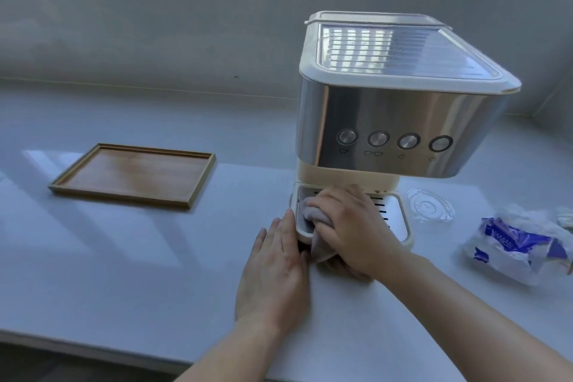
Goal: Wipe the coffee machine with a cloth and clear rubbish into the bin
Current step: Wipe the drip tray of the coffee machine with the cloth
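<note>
A: How does the cloth (pixel 313 217) handle?
B: Likely soft, limp, light; bunch it in the palm. Pinkish-grey, crumpled, on the drip tray (pixel 400 220) at the coffee machine's (pixel 387 121) 6 o'clock
A: Hands?
B: The right hand (pixel 350 226) clenches the cloth; the left hand (pixel 276 267) lies flat, fingers straight, at the tray's 9 o'clock

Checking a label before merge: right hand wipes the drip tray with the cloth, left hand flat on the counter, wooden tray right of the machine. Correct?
Not quite. In the head view the wooden tray lies left of the coffee machine, not right. The rest holds: the right hand holds the cloth on the drip tray, and the left hand lies flat on the counter.
</note>
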{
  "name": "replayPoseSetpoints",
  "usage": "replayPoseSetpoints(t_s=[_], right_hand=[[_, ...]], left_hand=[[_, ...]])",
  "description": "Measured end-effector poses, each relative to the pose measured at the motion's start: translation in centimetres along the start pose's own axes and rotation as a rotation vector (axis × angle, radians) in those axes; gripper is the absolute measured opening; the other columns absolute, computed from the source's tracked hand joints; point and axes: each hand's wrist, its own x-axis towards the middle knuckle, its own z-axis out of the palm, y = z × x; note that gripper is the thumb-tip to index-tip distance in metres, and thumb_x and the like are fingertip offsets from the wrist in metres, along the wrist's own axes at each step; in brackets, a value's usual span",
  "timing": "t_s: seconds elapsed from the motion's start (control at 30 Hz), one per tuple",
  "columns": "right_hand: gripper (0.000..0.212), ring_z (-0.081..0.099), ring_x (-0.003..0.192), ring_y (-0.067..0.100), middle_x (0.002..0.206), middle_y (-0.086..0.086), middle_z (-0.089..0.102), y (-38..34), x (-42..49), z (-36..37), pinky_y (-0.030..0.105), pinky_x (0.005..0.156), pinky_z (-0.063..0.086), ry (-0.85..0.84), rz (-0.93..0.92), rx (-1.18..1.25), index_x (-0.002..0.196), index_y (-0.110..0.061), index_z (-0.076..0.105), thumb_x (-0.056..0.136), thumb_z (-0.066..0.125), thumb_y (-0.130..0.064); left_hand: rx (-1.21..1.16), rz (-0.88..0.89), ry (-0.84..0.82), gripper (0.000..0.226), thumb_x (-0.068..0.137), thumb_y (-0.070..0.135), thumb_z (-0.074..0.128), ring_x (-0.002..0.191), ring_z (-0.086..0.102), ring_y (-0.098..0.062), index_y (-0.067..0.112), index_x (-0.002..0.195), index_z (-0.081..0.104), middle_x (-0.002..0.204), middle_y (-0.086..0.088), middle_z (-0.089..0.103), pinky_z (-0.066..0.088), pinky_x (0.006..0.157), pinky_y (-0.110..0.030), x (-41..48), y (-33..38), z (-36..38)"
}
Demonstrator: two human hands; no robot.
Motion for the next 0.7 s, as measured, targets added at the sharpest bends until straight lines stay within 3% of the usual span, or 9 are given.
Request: replayPoseSetpoints(t_s=[0.13, 0.23, 0.37, 0.43, 0.53, 0.7], right_hand=[[0.027, 0.044, 0.115, 0.023, 0.118, -0.006, 0.058, -1.8, 2.8, 0.5, 0.039, 0.100, 0.037, 0.020, 0.053, 0.005, 0.116, -0.027, 0.065, 0.094, 0.051, -0.033], [0.028, 0.048, 0.113, 0.023, 0.120, -0.006, 0.063, -1.5, 1.9, 0.2, 0.038, 0.100, 0.037, 0.010, -0.061, 0.048, 0.115, -0.022, 0.068, 0.090, 0.054, -0.027], [0.024, 0.056, 0.104, 0.008, 0.108, -0.010, 0.071, 0.4, -0.8, -2.3, 0.026, 0.097, 0.035, -0.041, -0.226, 0.131, 0.100, -0.017, 0.074, 0.079, 0.061, -0.016], [0.014, 0.059, 0.096, 0.013, 0.094, -0.009, 0.072, 1.6, -1.7, -3.5, 0.029, 0.092, 0.038, -0.015, -0.201, 0.108, 0.090, -0.013, 0.071, 0.077, 0.066, -0.008], [0.012, 0.055, 0.089, 0.019, 0.085, -0.012, 0.064, 2.6, -2.5, -4.4, 0.027, 0.082, 0.042, 0.110, -0.071, 0.124, 0.091, -0.021, 0.064, 0.082, 0.060, -0.014], [0.027, 0.053, 0.104, 0.023, 0.116, -0.013, 0.058, 2.8, -3.9, -3.4, 0.029, 0.084, 0.045, 0.438, -0.086, -0.056, 0.119, -0.021, 0.064, 0.097, 0.055, -0.032]], left_hand=[[0.016, -0.003, 0.000, 0.065, 0.097, 0.018, 0.023, 0.149, 0.007, -0.004, 0.018, 0.156, -0.006, 0.164, 0.008, 0.012, -0.008, 0.120, -0.022, 0.0, 0.1, 0.1], [0.001, 0.006, -0.006, 0.064, 0.096, 0.022, 0.018, 0.149, 0.009, -0.004, 0.018, 0.156, -0.003, 0.163, 0.008, 0.014, -0.005, 0.121, -0.024, 0.1, 0.0, 0.1], [-0.012, 0.000, -0.005, 0.063, 0.102, 0.032, 0.030, 0.149, 0.009, -0.006, 0.018, 0.156, 0.000, 0.164, 0.006, 0.015, -0.006, 0.120, -0.023, 0.2, -0.2, 0.2], [0.003, 0.003, 0.012, 0.064, 0.103, 0.032, 0.033, 0.150, 0.009, -0.007, 0.017, 0.156, 0.001, 0.164, 0.006, 0.015, -0.007, 0.120, -0.023, 0.1, -0.2, 0.2], [-0.006, 0.007, 0.019, 0.063, 0.103, 0.034, 0.032, 0.150, 0.008, -0.006, 0.018, 0.156, 0.002, 0.164, 0.008, 0.014, -0.007, 0.120, -0.023, 0.2, -0.1, 0.3], [0.009, 0.017, 0.024, 0.065, 0.102, 0.034, 0.031, 0.149, 0.006, -0.005, 0.018, 0.156, -0.001, 0.164, 0.007, 0.013, -0.008, 0.120, -0.023, 0.0, -0.2, 0.2]])
